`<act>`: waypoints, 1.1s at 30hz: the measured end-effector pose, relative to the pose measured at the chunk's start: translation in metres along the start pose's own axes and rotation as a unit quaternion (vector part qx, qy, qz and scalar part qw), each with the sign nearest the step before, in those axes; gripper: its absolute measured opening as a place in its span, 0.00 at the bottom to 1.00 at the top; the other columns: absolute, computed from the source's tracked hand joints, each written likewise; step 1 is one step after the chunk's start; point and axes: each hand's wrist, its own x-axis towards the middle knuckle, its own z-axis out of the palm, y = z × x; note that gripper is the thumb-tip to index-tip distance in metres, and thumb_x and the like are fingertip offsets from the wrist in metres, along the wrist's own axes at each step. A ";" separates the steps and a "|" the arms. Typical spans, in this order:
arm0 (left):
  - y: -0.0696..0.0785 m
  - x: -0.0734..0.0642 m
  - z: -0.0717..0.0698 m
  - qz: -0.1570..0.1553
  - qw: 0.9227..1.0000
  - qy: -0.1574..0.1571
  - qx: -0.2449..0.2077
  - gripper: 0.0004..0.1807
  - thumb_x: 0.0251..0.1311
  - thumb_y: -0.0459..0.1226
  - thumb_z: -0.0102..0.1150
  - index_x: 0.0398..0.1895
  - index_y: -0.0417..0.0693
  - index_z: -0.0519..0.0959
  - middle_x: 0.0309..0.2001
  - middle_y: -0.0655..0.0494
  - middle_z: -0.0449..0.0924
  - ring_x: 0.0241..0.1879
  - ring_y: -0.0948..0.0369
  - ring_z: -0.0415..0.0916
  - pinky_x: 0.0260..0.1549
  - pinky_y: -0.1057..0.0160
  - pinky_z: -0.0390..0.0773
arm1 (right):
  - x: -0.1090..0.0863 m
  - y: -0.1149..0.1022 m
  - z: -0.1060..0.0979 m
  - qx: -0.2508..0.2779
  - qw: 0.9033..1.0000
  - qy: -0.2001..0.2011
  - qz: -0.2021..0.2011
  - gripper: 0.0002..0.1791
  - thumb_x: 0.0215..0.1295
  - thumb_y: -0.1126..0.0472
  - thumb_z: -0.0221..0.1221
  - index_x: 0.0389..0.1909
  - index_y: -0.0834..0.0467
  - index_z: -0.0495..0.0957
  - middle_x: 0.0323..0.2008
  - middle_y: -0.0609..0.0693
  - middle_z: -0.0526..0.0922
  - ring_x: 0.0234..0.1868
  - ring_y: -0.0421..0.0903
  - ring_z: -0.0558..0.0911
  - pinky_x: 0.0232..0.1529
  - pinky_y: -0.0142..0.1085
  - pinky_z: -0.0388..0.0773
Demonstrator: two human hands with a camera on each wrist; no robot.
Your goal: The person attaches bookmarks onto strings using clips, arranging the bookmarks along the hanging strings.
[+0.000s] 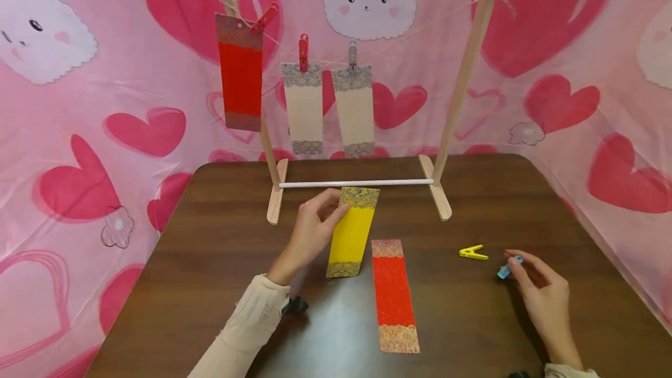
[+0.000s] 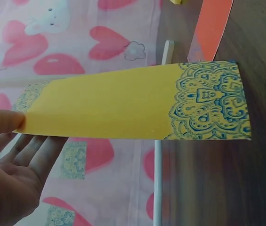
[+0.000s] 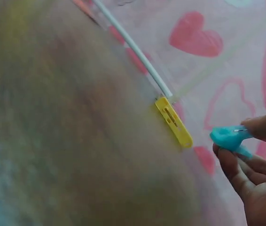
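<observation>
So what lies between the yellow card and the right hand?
In the head view, the red card on the table lies nearer the yellow card, and the yellow clothespin nearer the right hand.

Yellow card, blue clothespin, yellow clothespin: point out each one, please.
Yellow card [image 1: 352,234], head view: middle of its plain face.
Blue clothespin [image 3: 229,137], right wrist view: its light-blue body.
Yellow clothespin [image 3: 177,127], right wrist view: middle of its side.

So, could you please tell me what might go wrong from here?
The yellow card might bend, since the left hand pinches it at one side near the top. The blue clothespin could slip from the right hand, held just between thumb and fingers. The hanging red card may drop, as its red clothespin sits near one corner.
</observation>
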 end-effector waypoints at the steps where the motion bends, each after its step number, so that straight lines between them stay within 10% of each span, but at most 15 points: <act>1: 0.004 0.000 0.001 0.004 1.000 -0.001 -0.002 0.06 0.64 0.28 0.62 0.42 0.34 0.80 0.33 0.42 0.82 0.26 0.49 0.76 0.24 0.68 0.72 | 0.001 -0.003 0.001 -0.004 1.000 0.000 -0.004 0.11 0.65 0.72 0.62 0.48 0.68 0.82 0.39 0.36 0.87 0.33 0.30 0.82 0.30 0.20 0.77; 10: 0.014 0.005 0.008 0.044 0.999 0.016 -0.004 0.04 0.64 0.27 0.61 0.40 0.35 0.80 0.31 0.44 0.82 0.24 0.55 0.75 0.24 0.68 0.72 | 0.026 -0.049 0.005 -0.063 0.988 -0.078 -0.114 0.18 0.62 0.75 0.63 0.54 0.63 0.80 0.46 0.35 0.85 0.44 0.27 0.83 0.44 0.17 0.75; 33: 0.002 0.077 0.022 0.085 0.996 0.007 -0.023 0.07 0.68 0.36 0.61 0.43 0.42 0.80 0.34 0.52 0.81 0.25 0.58 0.72 0.25 0.65 0.73 | 0.064 -0.127 0.008 -0.110 0.944 -0.137 -0.279 0.33 0.53 0.82 0.65 0.61 0.60 0.78 0.42 0.49 0.83 0.46 0.26 0.78 0.46 0.14 0.71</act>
